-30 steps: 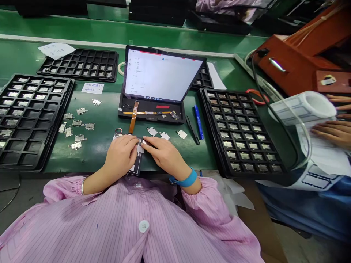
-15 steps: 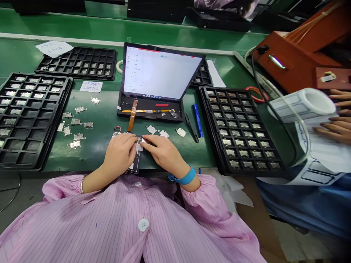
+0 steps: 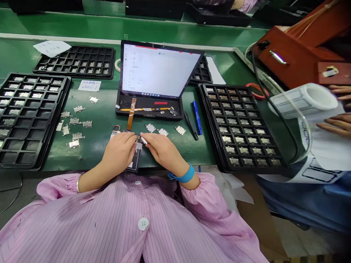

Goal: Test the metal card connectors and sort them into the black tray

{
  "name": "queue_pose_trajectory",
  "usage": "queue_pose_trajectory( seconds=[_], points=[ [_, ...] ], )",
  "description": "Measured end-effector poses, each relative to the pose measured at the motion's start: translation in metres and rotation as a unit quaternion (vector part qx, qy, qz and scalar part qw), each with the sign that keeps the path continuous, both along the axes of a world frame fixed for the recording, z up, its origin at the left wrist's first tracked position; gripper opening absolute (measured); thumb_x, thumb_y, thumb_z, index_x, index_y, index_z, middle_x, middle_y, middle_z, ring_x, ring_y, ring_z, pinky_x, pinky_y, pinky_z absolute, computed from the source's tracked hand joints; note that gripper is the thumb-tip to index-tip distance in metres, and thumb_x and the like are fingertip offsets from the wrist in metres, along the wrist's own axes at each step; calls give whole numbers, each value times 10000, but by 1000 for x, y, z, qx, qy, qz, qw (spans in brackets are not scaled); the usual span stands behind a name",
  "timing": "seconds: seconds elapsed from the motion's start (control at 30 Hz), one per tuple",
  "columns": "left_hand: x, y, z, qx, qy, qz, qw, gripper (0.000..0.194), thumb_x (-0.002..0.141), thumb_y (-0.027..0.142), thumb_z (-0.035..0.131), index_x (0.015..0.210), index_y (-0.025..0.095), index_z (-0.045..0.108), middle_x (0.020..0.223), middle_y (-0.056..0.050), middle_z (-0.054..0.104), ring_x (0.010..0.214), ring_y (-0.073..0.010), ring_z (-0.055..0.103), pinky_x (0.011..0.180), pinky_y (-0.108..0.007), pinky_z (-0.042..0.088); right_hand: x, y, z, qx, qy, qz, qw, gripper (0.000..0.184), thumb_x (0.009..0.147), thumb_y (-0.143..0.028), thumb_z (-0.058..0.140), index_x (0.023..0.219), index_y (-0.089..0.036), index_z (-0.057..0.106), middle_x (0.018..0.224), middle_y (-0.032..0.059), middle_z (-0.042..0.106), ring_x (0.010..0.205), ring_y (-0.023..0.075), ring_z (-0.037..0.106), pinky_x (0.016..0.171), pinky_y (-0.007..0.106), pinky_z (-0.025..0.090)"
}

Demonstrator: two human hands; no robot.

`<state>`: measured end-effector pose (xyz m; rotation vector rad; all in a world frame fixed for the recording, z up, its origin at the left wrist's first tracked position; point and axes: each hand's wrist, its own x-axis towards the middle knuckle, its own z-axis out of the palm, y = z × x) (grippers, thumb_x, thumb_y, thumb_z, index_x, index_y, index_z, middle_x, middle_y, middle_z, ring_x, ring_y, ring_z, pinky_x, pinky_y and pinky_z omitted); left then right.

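1. Fingers point(image 3: 131, 140) of left hand point(image 3: 119, 153) curled down and pressed together on top edge of a small dark board point(image 3: 136, 157); fingertips of right hand point(image 3: 161, 151) pinched on a small silvery module point(image 3: 143, 140) right at the board's upper end, meeting the left ones at about 12 o'clock of the board.
2. Compared with a second ago: barely any shift. Both hands still at the same spot, right fingertips drawn slightly nearer to the left ones, module lower and closer against the board. Judged as seating or pressing the part, not picking or placing elsewhere.
3. Board lying flat at near edge of green surface point(image 3: 104, 153), half under left palm, joined at 12 o'clock to an orange flex cable point(image 3: 131, 115) running up to the tablet fixture point(image 3: 157, 78).
4. Three spare modules point(image 3: 163, 130) loose at 1 o'clock, just beside right fingertips; a scatter of loose modules point(image 3: 71, 128) at 9 to 10 o'clock.
5. Tweezers point(image 3: 190, 126) and blue pen point(image 3: 196, 117) at 2 o'clock, untouched.
6. Filled tray point(image 3: 241, 129) at 3 o'clock; left tray point(image 3: 27, 117) at 9 o'clock; far tray point(image 3: 78, 62) at 11 o'clock, with paper note point(image 3: 89, 85) before it.
7. Co-worker's hand point(image 3: 336, 124) on label roll point(image 3: 307, 100) far at 3 o'clock, well apart; nothing blocking the working spot.
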<state>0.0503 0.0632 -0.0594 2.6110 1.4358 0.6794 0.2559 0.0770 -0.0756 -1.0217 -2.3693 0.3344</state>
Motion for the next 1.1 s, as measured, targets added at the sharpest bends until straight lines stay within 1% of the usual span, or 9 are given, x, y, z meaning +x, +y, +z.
queue_pose_trajectory(
  seconds=[0.13,0.23,0.33,0.43,0.57,0.77,0.87,0.97,1.1],
  points=[
    [-8,12,25,-63,152,-109,980,288,923,95,453,1169,113,602,1196,-144,643,1057,-287,624,855,-410,520,0,1,-1,-34,37,-10,999,367,972,-148,466,1331,-203,519,1247,99,677,1136,243,640,944,450,534],
    [-10,33,49,-114,252,-173,945,273,895,125,526,1157,148,600,1143,-123,630,1004,-287,630,809,-399,515,0,2,-2,-55,59,-22,996,359,963,-168,486,1319,-204,513,1233,93,684,1114,247,647,942,455,532],
    [-4,59,65,-141,320,-241,906,325,837,195,653,1158,179,603,1094,-96,618,973,-276,623,804,-367,487,-1,2,-3,-69,70,-30,995,383,951,-175,493,1332,-206,495,1231,96,682,1099,260,649,936,474,529],
    [4,78,71,-157,353,-283,878,431,783,230,723,1193,205,594,1071,-78,612,956,-263,617,766,-330,458,-1,2,-4,-73,72,-37,994,410,940,-176,493,1348,-215,475,1265,98,664,1110,272,642,937,489,525],
    [11,85,72,-156,375,-312,859,405,775,235,729,1160,213,604,1057,-73,609,921,-260,618,712,-321,429,-2,2,-5,-70,76,-42,994,414,929,-170,501,1341,-196,472,1299,108,647,1127,274,636,941,479,526],
    [15,85,73,-174,383,-319,849,337,764,198,717,1084,202,610,1026,-74,630,912,-259,613,677,-313,402,-2,2,-5,-70,80,-41,993,413,921,-172,501,1331,-213,477,1297,100,648,1116,285,638,943,495,527],
    [12,84,76,-208,344,-295,867,368,751,193,724,1090,182,582,1051,-69,638,929,-247,613,698,-304,406,-1,1,-6,-81,97,-43,991,440,915,-162,507,1346,-236,462,1270,91,657,1112,281,641,948,496,529],
    [7,80,76,-243,293,-244,892,369,760,277,736,1069,169,566,1029,-59,643,900,-234,618,691,-298,410,-1,0,-8,-84,123,-33,988,492,916,-139,500,1391,-236,417,1275,96,650,1147,263,630,985,481,520],
    [1,67,71,-208,300,-231,902,306,810,285,706,1060,161,580,1052,-79,622,959,-254,606,754,-321,427,-1,-2,-10,-78,128,-39,988,541,922,-139,492,1436,-253,365,1300,98,633,1167,259,623,1003,485,512]
  ],
)
